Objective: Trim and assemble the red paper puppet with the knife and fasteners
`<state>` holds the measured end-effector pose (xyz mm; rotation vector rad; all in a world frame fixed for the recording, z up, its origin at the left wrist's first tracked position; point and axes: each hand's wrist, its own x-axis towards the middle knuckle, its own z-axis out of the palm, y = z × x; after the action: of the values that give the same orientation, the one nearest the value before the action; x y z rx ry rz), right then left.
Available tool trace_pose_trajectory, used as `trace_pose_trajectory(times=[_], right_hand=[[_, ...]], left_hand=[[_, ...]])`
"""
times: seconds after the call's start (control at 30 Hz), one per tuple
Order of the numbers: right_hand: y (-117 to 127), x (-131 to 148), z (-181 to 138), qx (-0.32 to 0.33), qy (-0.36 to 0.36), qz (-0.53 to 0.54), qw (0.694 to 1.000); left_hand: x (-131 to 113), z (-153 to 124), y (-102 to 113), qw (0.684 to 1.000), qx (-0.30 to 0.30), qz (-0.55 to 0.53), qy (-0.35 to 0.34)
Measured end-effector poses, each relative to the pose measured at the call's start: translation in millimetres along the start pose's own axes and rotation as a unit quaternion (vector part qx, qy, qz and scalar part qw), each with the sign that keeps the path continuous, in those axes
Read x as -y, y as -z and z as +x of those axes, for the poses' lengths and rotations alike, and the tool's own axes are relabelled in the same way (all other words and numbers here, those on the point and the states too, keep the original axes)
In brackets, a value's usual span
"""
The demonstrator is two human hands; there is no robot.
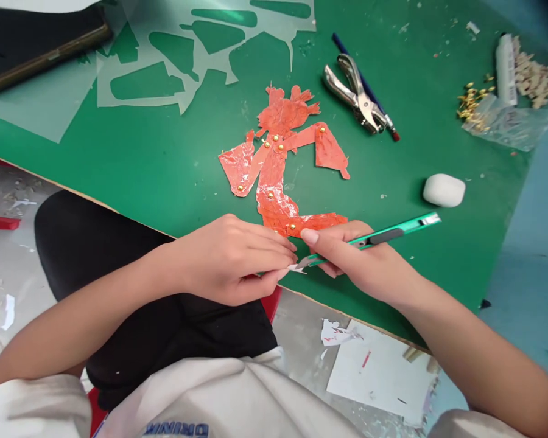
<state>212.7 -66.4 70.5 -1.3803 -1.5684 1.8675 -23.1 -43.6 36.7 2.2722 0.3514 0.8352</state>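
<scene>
My right hand (360, 264) is closed round a green utility knife (393, 232), whose blade tip points left toward my other hand. My left hand (231, 261) is pinched shut on a small white scrap (296, 267) right at the blade tip, near the table's front edge. Just beyond both hands lies a flat red jointed puppet figure (281, 164) with several gold brads, on the green table (132, 158). Its lowest piece sits partly under my fingers.
A metal hole punch (358, 94) lies over a blue-handled brush (347, 58). A white eraser (444, 190) rests right of the figure. Gold brads (472, 100) and a plastic bag (511, 121) are far right. Cut translucent stencil sheets (164, 61) lie at the back. White paper (383, 371) is on the floor.
</scene>
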Motion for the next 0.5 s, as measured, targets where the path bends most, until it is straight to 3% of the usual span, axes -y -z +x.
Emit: trace_pose_trajectory(times=[0.23, 0.5], right_hand=[[0.2, -3.7, 8.4, -0.014, -0.047, 0.112, 0.992], [1.9, -1.7, 8.4, -0.002, -0.044, 0.1, 0.994]], left_hand=[[2.6, 2.5, 6.4, 0.989, -0.007, -0.11, 0.094], [1.6, 6.0, 9.3, 0.982, 0.016, -0.145, 0.123]])
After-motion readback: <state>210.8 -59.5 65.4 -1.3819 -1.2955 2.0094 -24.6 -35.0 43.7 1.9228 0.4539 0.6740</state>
